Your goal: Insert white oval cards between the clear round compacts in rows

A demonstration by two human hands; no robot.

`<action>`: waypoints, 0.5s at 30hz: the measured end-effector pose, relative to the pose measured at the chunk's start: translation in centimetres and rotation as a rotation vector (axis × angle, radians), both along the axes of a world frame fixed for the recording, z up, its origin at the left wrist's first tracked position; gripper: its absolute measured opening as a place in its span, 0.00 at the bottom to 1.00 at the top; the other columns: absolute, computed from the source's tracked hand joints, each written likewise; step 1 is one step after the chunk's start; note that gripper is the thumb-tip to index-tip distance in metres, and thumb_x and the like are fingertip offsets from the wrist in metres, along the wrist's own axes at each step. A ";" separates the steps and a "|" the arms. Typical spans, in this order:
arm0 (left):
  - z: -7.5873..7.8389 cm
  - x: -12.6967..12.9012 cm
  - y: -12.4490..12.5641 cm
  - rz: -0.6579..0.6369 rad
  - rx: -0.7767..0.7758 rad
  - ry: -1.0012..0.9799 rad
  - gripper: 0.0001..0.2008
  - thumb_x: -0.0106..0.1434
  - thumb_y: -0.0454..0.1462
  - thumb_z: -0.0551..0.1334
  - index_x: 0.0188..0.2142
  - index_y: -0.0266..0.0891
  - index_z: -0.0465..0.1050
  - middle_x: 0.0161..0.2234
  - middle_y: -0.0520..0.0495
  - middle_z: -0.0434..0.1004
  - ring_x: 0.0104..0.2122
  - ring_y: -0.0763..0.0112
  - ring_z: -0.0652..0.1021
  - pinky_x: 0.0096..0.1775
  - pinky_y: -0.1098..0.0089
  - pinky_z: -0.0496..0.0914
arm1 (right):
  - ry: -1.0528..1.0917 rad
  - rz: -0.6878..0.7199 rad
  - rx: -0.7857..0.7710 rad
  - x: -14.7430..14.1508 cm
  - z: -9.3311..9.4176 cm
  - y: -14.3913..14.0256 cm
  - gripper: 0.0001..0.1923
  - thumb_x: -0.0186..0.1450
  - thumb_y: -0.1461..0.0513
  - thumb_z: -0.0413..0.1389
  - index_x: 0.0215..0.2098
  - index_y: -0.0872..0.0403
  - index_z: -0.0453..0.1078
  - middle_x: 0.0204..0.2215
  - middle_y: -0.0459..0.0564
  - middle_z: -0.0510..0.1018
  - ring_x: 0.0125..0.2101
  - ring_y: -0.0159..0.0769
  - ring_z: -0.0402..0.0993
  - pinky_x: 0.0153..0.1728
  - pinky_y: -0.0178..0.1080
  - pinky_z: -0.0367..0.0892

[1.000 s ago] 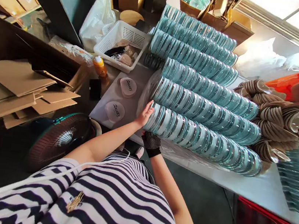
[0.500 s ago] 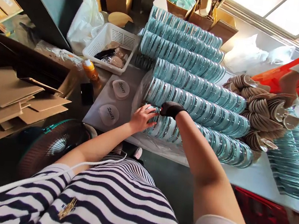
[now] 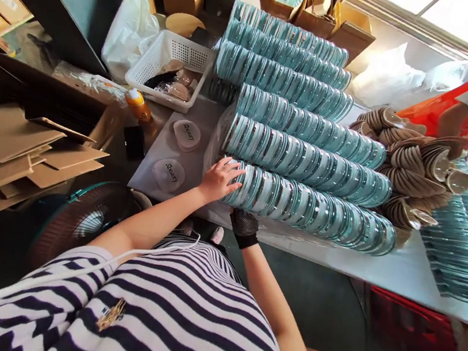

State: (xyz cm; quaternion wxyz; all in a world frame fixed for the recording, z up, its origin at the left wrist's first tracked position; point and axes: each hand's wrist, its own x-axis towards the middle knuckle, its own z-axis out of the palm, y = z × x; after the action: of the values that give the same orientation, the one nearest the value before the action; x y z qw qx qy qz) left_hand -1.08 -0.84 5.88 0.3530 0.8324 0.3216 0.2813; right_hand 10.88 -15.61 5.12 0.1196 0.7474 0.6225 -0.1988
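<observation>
Several long rows of nested clear plastic shells point(image 3: 306, 158) lie on their sides on the table. My left hand point(image 3: 221, 179) rests on the left end of the nearest row of shells point(image 3: 311, 212), fingers stretched and apart. In a black mesh glove, my right hand point(image 3: 245, 225) is at the table's front edge, just below that row; its fingertips are hidden, and I cannot tell whether it grips anything. Two pale rounded pieces with "sbeauty" lettering, an upper one point(image 3: 186, 135) and a lower one point(image 3: 168, 175), lie to the left of my left hand.
Brown nested pieces point(image 3: 418, 166) are heaped at the rows' right end, beside more clear stacks point(image 3: 459, 248). A white basket point(image 3: 207, 58) and an orange bottle point(image 3: 138, 105) stand at the left. Below are a fan point(image 3: 83, 224) and flattened cardboard point(image 3: 44, 160).
My right hand has moved from the top of the nearest row down to the table's front edge. My left hand stays at the row's left end, shifted slightly left.
</observation>
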 end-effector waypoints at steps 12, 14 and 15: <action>1.8 3.3 -2.1 -0.166 0.169 0.120 0.28 0.59 0.41 0.67 0.59 0.45 0.69 0.63 0.41 0.65 0.66 0.45 0.59 0.66 0.43 0.37 | -0.232 -0.009 0.012 9.8 10.0 9.4 0.22 0.70 0.57 0.43 0.52 0.55 0.73 0.47 0.59 0.79 0.47 0.44 0.76 0.42 0.39 0.69; 1.4 3.6 -2.2 -0.168 0.181 0.147 0.29 0.59 0.43 0.67 0.60 0.47 0.68 0.63 0.41 0.66 0.64 0.46 0.62 0.66 0.43 0.38 | -0.222 0.087 -0.132 10.3 10.8 12.9 0.19 0.67 0.59 0.47 0.49 0.57 0.76 0.44 0.61 0.80 0.45 0.45 0.78 0.40 0.39 0.69; 1.2 3.6 -2.2 -0.171 0.201 0.167 0.29 0.60 0.44 0.66 0.61 0.48 0.68 0.63 0.42 0.65 0.64 0.47 0.62 0.66 0.44 0.38 | -0.210 0.120 -0.167 10.2 11.0 14.2 0.18 0.66 0.60 0.50 0.47 0.57 0.76 0.43 0.61 0.80 0.43 0.45 0.78 0.40 0.39 0.69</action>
State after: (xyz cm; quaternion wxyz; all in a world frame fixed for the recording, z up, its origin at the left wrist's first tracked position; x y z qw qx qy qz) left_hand 2.53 -3.02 7.12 0.2626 0.9083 0.2481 0.2107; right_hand 21.11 -1.41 16.11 0.2576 0.7131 0.6313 -0.1632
